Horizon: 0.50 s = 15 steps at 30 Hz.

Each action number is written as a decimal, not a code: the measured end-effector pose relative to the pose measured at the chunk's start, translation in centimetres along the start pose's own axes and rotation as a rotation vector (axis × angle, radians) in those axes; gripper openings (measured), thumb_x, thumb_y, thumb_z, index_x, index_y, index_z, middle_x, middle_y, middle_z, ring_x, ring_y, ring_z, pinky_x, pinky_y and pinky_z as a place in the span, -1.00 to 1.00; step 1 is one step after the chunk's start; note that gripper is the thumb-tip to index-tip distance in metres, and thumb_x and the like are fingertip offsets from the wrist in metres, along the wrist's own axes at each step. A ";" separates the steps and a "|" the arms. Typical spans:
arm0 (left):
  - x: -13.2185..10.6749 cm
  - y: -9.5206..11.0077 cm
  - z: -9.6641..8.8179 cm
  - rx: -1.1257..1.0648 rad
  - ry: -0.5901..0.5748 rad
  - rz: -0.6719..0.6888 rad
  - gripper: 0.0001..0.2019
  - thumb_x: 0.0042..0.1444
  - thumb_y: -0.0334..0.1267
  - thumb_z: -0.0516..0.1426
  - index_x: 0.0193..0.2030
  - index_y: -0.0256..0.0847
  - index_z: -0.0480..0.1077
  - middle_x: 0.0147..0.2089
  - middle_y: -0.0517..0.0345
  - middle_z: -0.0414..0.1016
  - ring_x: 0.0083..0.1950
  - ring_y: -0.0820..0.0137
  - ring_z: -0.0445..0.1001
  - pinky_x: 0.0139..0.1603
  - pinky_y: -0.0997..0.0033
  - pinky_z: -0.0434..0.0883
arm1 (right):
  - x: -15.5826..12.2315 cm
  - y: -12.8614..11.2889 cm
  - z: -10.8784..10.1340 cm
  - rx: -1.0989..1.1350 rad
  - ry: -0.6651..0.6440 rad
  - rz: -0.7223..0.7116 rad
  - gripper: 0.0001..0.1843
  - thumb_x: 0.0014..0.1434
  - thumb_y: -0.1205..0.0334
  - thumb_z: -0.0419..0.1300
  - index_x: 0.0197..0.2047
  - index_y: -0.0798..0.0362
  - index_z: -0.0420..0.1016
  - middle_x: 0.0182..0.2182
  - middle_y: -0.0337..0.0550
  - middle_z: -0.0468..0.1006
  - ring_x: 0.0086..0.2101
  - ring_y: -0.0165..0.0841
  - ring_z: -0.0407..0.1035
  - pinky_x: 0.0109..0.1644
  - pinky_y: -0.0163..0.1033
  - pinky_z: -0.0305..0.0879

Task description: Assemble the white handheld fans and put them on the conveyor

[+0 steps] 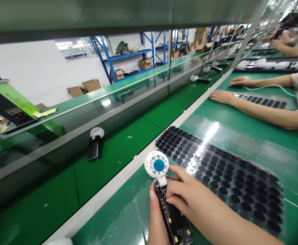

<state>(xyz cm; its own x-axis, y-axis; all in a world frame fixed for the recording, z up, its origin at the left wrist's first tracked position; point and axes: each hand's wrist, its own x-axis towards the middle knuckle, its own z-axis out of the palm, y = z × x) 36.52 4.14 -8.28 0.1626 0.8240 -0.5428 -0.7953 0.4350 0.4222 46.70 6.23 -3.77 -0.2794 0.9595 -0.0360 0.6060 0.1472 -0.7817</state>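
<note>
My left hand [156,217] is wrapped around the black handle of a small hand-held fan [164,190] with a white round head and a blue centre. The handle's cover is off and its inner parts show. My right hand [187,195] lies over the handle just below the head, fingers curled and pressing on it. What the fingertips hold, if anything, is hidden. Right beside my hands lies a clear sheet [286,160] covered with several rows of black round pads [222,170].
A dark conveyor belt [69,190] runs along the left with a finished fan [95,144] lying on it and more further off [199,79]. A co-worker's hands [222,97] rest on the green bench at the right by another pad sheet [263,101]. Blue shelving with cardboard boxes [145,63] stands behind.
</note>
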 end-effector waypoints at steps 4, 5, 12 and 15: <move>-0.2 0.1 0.2 -0.019 0.020 -0.028 -0.40 -0.10 0.11 0.16 0.10 0.00 0.25 0.01 0.04 0.46 0.03 0.12 0.40 -0.12 0.26 0.42 | -0.3 0.2 0.4 0.104 0.030 0.028 -0.77 0.05 0.49 0.03 -0.42 -0.05 0.36 0.04 -0.25 0.22 -0.12 -0.32 0.30 -0.08 -0.19 0.27; -0.3 0.1 0.2 -0.021 0.028 -0.024 -0.41 -0.10 0.11 0.16 0.09 0.00 0.25 -0.01 0.03 0.47 0.02 0.11 0.41 -0.13 0.26 0.42 | -0.3 0.2 0.4 0.153 0.040 0.065 -0.74 0.03 0.50 0.04 -0.34 -0.08 0.35 -0.02 -0.25 0.27 -0.13 -0.33 0.30 -0.07 -0.19 0.26; -0.1 0.3 0.6 -0.109 0.054 -0.006 -0.36 -0.06 -0.02 0.17 0.18 -0.07 0.10 -0.03 -0.03 0.48 0.03 0.08 0.40 -0.07 0.22 0.38 | 0.4 0.4 0.4 0.644 0.053 0.244 -0.74 0.02 0.40 0.07 -0.21 -0.07 0.20 -0.21 -0.28 0.38 -0.18 -0.37 0.34 -0.12 -0.23 0.28; 0.1 0.6 0.1 0.063 0.041 0.025 -0.23 -0.20 -0.20 0.27 0.18 -0.06 0.05 -0.18 0.03 0.54 -0.06 0.09 0.47 -0.14 0.25 0.39 | 1.0 0.9 0.2 0.773 0.072 0.221 -0.84 0.07 0.32 0.07 -0.23 -0.04 0.22 -0.27 -0.29 0.37 -0.22 -0.40 0.34 -0.16 -0.28 0.27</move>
<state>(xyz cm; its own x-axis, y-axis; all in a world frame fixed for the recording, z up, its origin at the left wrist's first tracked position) 36.11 4.55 -8.00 0.1177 0.8199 -0.5603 -0.7606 0.4372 0.4800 46.79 7.24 -4.62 -0.1483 0.9640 -0.2206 -0.0526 -0.2304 -0.9717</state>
